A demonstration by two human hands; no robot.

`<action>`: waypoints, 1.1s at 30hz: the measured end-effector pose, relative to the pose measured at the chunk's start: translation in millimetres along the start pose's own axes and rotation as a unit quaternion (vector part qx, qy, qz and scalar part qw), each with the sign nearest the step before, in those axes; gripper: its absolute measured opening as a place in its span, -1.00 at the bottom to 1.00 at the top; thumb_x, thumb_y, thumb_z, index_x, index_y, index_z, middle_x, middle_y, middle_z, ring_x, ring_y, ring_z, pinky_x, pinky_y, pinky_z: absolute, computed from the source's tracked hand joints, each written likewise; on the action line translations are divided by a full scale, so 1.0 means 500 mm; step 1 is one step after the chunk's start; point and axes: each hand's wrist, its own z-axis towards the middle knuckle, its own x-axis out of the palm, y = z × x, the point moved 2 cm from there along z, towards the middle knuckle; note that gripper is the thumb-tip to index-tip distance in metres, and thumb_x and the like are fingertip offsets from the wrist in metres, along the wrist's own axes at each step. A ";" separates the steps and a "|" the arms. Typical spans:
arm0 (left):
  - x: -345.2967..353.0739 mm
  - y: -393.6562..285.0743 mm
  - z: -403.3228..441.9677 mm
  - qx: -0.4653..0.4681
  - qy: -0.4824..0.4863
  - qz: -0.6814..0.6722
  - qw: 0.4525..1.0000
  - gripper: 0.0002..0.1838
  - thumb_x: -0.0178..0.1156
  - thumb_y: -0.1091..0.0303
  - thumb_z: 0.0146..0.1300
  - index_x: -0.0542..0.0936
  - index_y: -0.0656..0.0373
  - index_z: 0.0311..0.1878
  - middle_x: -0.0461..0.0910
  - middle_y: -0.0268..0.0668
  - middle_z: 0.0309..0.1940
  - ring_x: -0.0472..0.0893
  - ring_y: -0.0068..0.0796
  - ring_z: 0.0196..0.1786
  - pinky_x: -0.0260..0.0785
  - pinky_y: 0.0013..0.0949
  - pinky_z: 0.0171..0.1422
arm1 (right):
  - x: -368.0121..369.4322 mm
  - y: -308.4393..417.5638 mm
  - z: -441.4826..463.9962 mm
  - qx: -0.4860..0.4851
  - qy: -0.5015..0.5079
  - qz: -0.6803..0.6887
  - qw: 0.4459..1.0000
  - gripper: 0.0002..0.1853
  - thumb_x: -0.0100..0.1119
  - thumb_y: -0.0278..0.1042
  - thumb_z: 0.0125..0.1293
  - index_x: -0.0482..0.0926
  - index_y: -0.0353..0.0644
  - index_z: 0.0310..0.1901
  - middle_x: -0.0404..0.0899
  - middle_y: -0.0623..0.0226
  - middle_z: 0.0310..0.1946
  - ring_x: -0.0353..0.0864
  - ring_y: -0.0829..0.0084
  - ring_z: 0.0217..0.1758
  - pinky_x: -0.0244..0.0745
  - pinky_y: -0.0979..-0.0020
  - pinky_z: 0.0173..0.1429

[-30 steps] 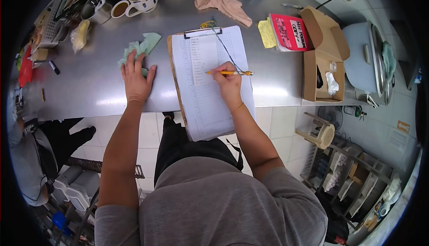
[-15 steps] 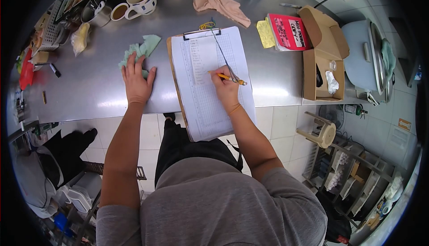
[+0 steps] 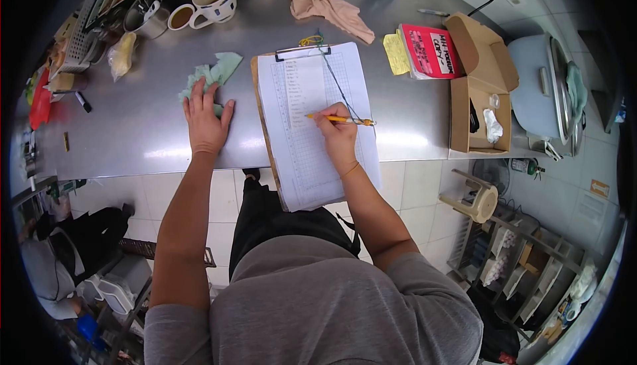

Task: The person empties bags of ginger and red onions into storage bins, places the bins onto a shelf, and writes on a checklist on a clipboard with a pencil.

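Note:
My right hand [image 3: 338, 137] grips a yellow pencil [image 3: 345, 120], its point on a narrow handwritten list [image 3: 304, 93]. That list lies over gridded sheets [image 3: 352, 76] on a clipboard [image 3: 264, 121], which overhangs the near edge of the steel counter. A dark string [image 3: 340, 86] runs from the clip to the pencil. My left hand [image 3: 207, 121] lies flat with fingers spread on a crumpled green cloth [image 3: 222, 68], left of the clipboard.
A white mug [image 3: 213, 8] and a cup of brown liquid [image 3: 180, 17] stand at the back left. Further right are a pink cloth [image 3: 328, 12], a red notebook [image 3: 424, 50] and an open cardboard box [image 3: 460, 120]. Another person [image 3: 93, 242] is at the lower left.
My right hand has shifted slightly down the list, and the pencil lies flatter. The left hand stays on the cloth. The other person at the lower left has moved a little.

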 end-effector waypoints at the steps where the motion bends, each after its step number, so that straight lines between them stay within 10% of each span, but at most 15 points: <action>1: 0.000 -0.001 0.001 -0.001 0.000 0.000 1.000 -0.48 0.14 0.05 0.19 0.37 0.06 0.16 0.13 -0.26 0.33 0.11 -0.21 0.40 -0.21 -0.01 0.47 | 0.001 0.002 0.001 -0.012 -0.002 0.002 1.000 -0.85 0.18 -0.61 0.13 0.40 -0.22 -0.46 0.44 0.46 -0.53 0.37 0.67 -0.43 0.31 0.62 -0.30; 33: -0.001 -0.005 0.001 0.005 -0.002 0.003 1.000 -0.48 0.13 0.06 0.19 0.37 0.07 0.17 0.13 -0.26 0.32 0.13 -0.21 0.38 -0.20 -0.02 0.47 | -0.001 -0.009 0.002 -0.071 0.020 -0.128 0.989 -0.85 0.17 -0.62 0.12 0.38 -0.25 -0.48 0.42 0.42 -0.58 0.32 0.67 -0.49 0.29 0.58 -0.38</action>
